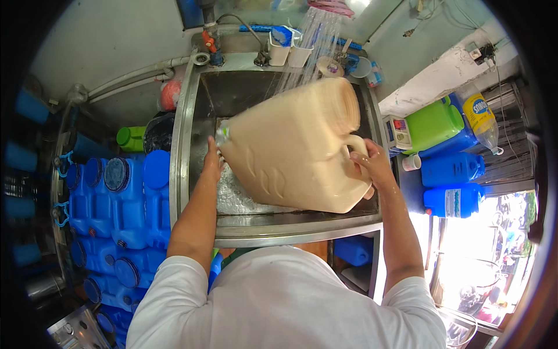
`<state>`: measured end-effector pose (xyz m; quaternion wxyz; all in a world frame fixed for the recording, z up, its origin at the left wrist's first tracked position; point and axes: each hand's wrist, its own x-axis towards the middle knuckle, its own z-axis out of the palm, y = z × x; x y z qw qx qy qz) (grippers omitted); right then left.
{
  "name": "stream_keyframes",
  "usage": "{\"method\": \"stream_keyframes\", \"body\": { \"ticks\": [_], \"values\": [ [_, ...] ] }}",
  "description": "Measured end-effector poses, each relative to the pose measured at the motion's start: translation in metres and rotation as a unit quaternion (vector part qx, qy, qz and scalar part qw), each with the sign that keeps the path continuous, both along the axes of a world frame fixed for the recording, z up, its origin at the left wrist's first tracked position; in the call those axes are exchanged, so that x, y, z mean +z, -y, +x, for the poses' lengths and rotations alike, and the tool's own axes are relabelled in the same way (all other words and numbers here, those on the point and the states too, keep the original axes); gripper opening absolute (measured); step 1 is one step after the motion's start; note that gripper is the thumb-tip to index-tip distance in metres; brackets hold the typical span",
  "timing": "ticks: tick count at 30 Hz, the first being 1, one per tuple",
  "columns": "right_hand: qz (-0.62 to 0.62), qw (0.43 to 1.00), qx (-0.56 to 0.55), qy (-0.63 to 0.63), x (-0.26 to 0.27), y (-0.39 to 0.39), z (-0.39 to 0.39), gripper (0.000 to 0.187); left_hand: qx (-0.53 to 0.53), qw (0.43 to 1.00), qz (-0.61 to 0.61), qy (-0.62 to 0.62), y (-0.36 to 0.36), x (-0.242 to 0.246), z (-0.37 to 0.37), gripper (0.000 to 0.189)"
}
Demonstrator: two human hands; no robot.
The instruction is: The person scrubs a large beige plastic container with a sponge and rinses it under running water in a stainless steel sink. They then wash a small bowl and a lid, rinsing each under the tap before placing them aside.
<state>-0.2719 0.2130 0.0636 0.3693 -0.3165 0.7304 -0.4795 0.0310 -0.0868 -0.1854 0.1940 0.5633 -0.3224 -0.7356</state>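
Observation:
A large beige plastic water jug (283,152) is tilted on its side above the stainless steel sink (231,183), its wide ribbed neck up at the right. My right hand (370,163) is closed around the jug's moulded handle. At the opposite end, my left hand (212,163) supports the jug's base beside a small pale fitting with a green spot (224,133); some of its fingers are hidden. Streams of water (311,48) fall from a pink-wrapped outlet (332,6) behind the jug. Motion blurs the jug's outline.
Blue water containers (126,205) are stacked left of the sink. White cups (280,50), one holding a blue scrubber, stand on the back ledge near an orange-handled valve (209,41). To the right are a green container (436,122), blue jugs (453,169) and a small cup (411,162).

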Motion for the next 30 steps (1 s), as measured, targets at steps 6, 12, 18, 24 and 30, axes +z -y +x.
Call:
{"method": "stream_keyframes", "body": {
  "ticks": [6,12,18,24,30],
  "values": [
    [0.111,0.964,-0.241,-0.005,-0.168,-0.056,-0.013,0.022,-0.138,0.876,-0.446,0.122,0.018,0.162,-0.107,0.074],
    [0.182,0.926,-0.131,0.303,-0.248,0.006,0.049,0.029,-0.182,0.646,-0.714,0.198,-0.033,0.289,-0.144,0.08],
    [0.106,0.923,-0.138,0.342,-0.242,0.057,0.064,0.029,-0.201,0.614,-0.722,0.247,-0.044,0.354,-0.153,0.089],
    [0.079,0.929,-0.121,0.342,-0.238,0.07,0.069,0.03,-0.168,0.565,-0.757,0.284,-0.046,0.364,-0.157,0.09],
    [0.09,0.919,-0.138,0.358,-0.227,0.068,0.067,0.03,-0.207,0.583,-0.733,0.282,-0.049,0.38,-0.156,0.092]
  ]
}}
